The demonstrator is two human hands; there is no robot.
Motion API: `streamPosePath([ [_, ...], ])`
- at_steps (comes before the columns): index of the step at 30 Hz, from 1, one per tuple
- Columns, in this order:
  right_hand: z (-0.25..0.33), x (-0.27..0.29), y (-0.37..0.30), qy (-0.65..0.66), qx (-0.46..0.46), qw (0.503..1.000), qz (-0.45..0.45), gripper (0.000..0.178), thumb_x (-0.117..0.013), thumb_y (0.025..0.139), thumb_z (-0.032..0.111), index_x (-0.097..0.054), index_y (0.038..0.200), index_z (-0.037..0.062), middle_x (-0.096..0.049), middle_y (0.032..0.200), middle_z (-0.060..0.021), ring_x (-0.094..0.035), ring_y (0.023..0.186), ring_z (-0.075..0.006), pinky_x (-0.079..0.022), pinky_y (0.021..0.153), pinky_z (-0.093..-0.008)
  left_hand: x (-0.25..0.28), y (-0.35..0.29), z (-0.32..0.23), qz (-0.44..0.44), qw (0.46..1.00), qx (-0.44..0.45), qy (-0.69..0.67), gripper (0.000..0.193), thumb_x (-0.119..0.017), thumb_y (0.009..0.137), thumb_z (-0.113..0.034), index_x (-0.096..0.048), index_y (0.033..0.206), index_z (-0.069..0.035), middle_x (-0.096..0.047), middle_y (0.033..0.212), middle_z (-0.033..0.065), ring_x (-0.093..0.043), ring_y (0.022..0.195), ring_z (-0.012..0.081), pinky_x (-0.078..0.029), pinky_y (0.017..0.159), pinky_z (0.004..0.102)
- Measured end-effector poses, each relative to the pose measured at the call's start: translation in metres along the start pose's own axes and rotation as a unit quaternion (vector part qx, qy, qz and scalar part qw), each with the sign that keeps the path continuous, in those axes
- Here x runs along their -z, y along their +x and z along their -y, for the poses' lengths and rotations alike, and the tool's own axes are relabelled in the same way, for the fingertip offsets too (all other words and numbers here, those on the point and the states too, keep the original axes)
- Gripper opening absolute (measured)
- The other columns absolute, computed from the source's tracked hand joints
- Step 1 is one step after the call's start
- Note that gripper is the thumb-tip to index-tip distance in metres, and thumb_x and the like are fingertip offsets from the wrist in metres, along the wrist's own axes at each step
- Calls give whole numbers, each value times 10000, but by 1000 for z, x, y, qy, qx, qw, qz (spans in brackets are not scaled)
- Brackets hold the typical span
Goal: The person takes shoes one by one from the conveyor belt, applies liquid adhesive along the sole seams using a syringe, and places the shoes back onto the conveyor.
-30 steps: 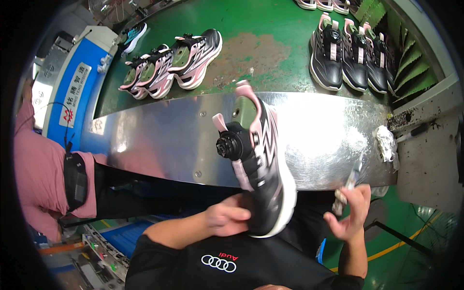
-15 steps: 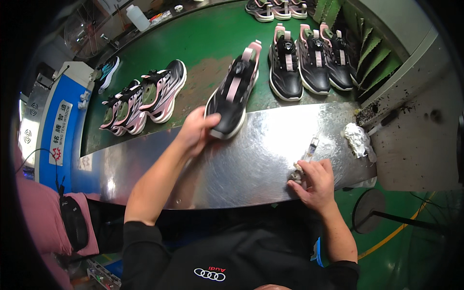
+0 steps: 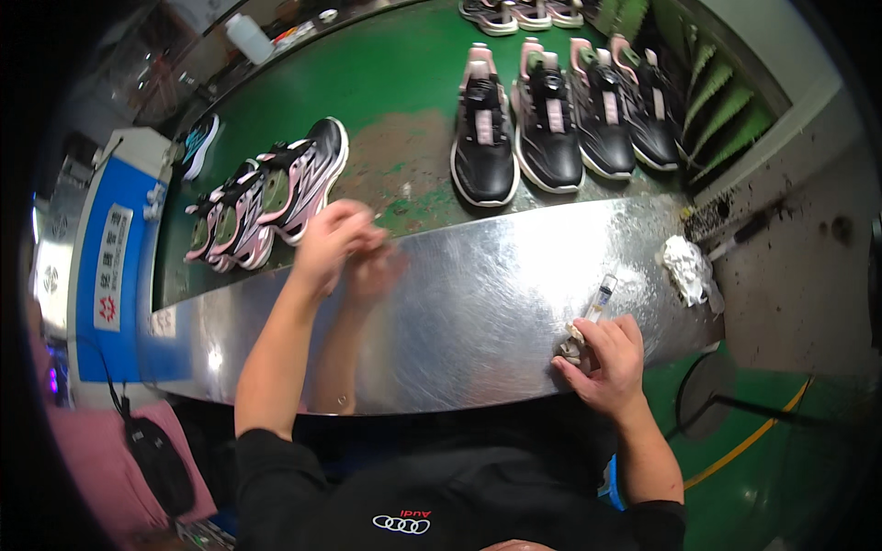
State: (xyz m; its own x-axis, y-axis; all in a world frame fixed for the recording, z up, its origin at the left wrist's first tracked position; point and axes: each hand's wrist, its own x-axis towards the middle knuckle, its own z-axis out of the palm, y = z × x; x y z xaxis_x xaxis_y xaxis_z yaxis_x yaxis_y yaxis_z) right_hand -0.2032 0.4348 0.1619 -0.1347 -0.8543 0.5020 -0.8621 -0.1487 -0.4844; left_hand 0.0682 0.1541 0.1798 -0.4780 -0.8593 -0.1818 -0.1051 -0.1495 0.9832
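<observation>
My left hand (image 3: 340, 243) is over the far edge of the metal plate, just right of the sneakers on the left. Its loosely bent fingers are slightly blurred, with nothing seen in them. My right hand (image 3: 606, 363) is closed around a small greyish lump (image 3: 570, 350), perhaps a wad of cloth. A clear syringe (image 3: 603, 296) points away from its fingers; whether they grip it too I cannot tell. Several black sneakers with pink straps stand in a row at the right, the leftmost sneaker (image 3: 484, 161) nearest the middle. Tilted sneakers (image 3: 299, 184) overlap at the left.
The shiny metal plate (image 3: 441, 321) borders the green tabletop (image 3: 395, 83). A crumpled white cloth (image 3: 687, 269) lies at the right by a grey panel. There are a blue-and-white machine (image 3: 115, 266), a white bottle (image 3: 250, 39) and a blue-black shoe (image 3: 198, 147) at the left.
The black sneaker that my left hand held is now standing at the left end of the right-hand row. My left hand has let go and moved left. The right hand keeps its hold.
</observation>
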Motion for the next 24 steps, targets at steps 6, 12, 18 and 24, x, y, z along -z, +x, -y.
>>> streamPosePath([
  [6, 0, -6, 4, 27, 9, 1000, 10, 481, -782, 594, 191, -614, 1027, 66, -552, 772, -46, -481, 667, -247, -401, 607, -353, 126, -45, 43, -262, 957, -122, 10, 326, -580, 874, -56, -416, 1152, -17, -557, 909, 73, -587, 877, 169, -485, 779, 291],
  [12, 5, -4, -1, 10, 4, 1000, -5, 487, -778, 610, 193, -602, 1049, 72, -542, 757, -46, -489, 673, -246, -409, 611, -355, 103, 18, 23, -205, 963, -142, 100, 553, -685, 798, -41, -450, 1299, -47, -567, 1205, 67, -540, 1085, 184, -419, 948, 307],
  [18, 5, -6, -2, 8, 2, 1000, -16, 491, -774, 621, 219, -596, 1054, 71, -534, 740, -42, -489, 668, -237, -410, 613, -351, 119, 10, 7, -208, 973, -55, 83, 508, -695, 785, -66, -490, 1247, -9, -599, 1128, 76, -575, 1004, 167, -454, 887, 310],
  [24, 1, -3, -5, 7, 9, 1000, -23, 511, -785, 615, 200, -589, 1066, 58, -546, 730, -48, -490, 654, -236, -412, 619, -344, 80, -103, 9, -147, 978, -106, 104, 583, -642, 790, -80, -427, 1321, 24, -513, 1289, 95, -519, 1141, 209, -407, 975, 326],
])
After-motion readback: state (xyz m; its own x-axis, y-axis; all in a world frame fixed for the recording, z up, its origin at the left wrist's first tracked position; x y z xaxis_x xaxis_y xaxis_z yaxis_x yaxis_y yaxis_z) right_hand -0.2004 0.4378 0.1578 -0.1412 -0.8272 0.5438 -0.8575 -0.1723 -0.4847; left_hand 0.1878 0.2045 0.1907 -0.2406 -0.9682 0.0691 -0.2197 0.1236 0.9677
